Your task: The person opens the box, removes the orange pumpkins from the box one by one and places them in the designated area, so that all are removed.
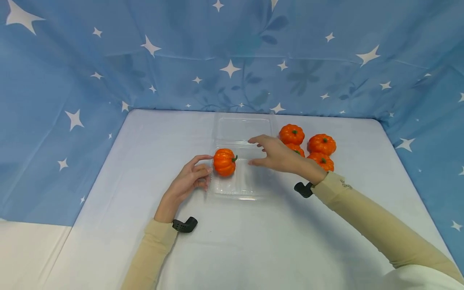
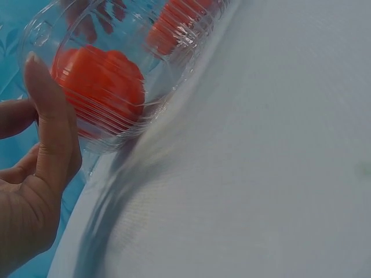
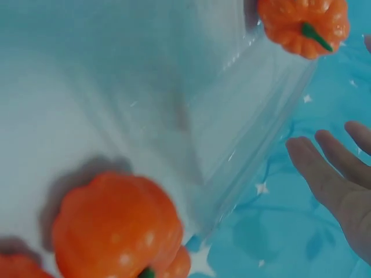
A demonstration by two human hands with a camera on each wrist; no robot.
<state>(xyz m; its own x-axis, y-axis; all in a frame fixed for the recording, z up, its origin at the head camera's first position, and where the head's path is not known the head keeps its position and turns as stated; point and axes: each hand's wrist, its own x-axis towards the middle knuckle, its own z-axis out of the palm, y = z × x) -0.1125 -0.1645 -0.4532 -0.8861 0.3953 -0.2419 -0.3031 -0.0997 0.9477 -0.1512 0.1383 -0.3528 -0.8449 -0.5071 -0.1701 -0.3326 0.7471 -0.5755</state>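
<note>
A small orange toy pumpkin (image 1: 222, 163) with a green stem lies on its side in the left part of a clear plastic clamshell box (image 1: 250, 198), whose lid is folded back. My left hand (image 1: 189, 179) is at the box's left edge, fingers loosely bent beside the wall. In the left wrist view the pumpkin (image 2: 101, 87) shows through the ribbed wall, close to the fingertips. Over the right half of the box hovers my right hand (image 1: 275, 155), thumb and fingers spread apart, nothing between them. The right wrist view also shows those fingers (image 3: 324, 168) apart from any pumpkin.
Several more orange pumpkins (image 1: 322, 144) stand grouped on the white table (image 1: 232, 245), right of the box and partly behind my right hand. A blue star-patterned cloth (image 1: 174, 72) hangs behind the table. Dark straps (image 1: 185, 224) sit at both wrists.
</note>
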